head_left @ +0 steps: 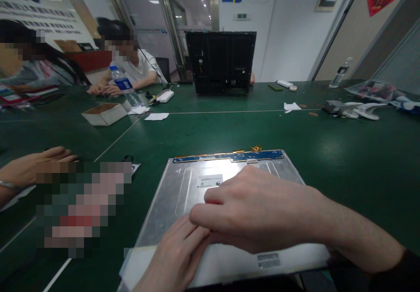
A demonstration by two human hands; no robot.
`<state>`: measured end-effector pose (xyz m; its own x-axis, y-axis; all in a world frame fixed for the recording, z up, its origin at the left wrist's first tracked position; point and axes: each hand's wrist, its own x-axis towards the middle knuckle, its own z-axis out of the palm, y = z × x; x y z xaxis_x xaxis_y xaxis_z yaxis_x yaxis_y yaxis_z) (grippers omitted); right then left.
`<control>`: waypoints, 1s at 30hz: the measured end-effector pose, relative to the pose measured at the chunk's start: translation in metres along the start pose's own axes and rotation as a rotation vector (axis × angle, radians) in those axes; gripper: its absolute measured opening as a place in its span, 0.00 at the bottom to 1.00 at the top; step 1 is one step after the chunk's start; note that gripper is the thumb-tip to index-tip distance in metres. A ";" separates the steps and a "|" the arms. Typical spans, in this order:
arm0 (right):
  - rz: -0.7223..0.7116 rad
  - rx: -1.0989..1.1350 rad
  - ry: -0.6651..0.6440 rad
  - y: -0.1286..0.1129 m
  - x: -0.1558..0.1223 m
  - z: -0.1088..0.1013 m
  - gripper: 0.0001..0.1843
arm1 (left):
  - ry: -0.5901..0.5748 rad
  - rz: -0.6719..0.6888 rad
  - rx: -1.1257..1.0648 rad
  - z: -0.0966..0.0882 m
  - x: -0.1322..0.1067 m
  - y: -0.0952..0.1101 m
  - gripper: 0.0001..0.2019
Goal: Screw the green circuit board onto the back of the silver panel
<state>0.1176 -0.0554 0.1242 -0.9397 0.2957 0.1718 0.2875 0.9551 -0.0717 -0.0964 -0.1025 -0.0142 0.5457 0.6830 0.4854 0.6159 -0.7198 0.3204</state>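
A flat LCD panel (pixel 164 200) lies on the green table in front of me, its silvery metal back facing up. A narrow blue circuit board (pixel 226 156) with gold flex strips runs along its far edge, and a white label (pixel 209 181) sits on the metal. My right hand (pixel 252 209) is over the middle of the panel, its fingers curled and closed. Beneath and left of it, my left hand (pixel 177 250) has bent fingers pressed together, tips meeting the right hand. Whatever lies between the fingertips is hidden.
A black monitor back (pixel 223 62) stands upright across the green table (pixel 328 152). Left are a water bottle (pixel 126 88), an open box (pixel 105 113) and two seated people. A co-worker's hand (pixel 42 165) is close by at left. Tools (pixel 354 109) lie at the right.
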 end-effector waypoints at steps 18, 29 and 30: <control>0.002 -0.005 0.001 0.000 0.001 0.000 0.04 | -0.013 -0.024 -0.002 0.001 -0.003 -0.001 0.13; -0.014 0.004 0.010 -0.001 -0.001 0.001 0.05 | -0.014 -0.021 0.007 0.002 -0.003 -0.003 0.12; -0.018 0.009 0.012 0.000 -0.001 0.001 0.05 | -0.011 -0.025 0.014 0.003 -0.003 -0.003 0.12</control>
<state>0.1186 -0.0561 0.1232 -0.9424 0.2787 0.1852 0.2687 0.9601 -0.0777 -0.0988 -0.1021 -0.0189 0.5361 0.7023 0.4684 0.6371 -0.7006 0.3213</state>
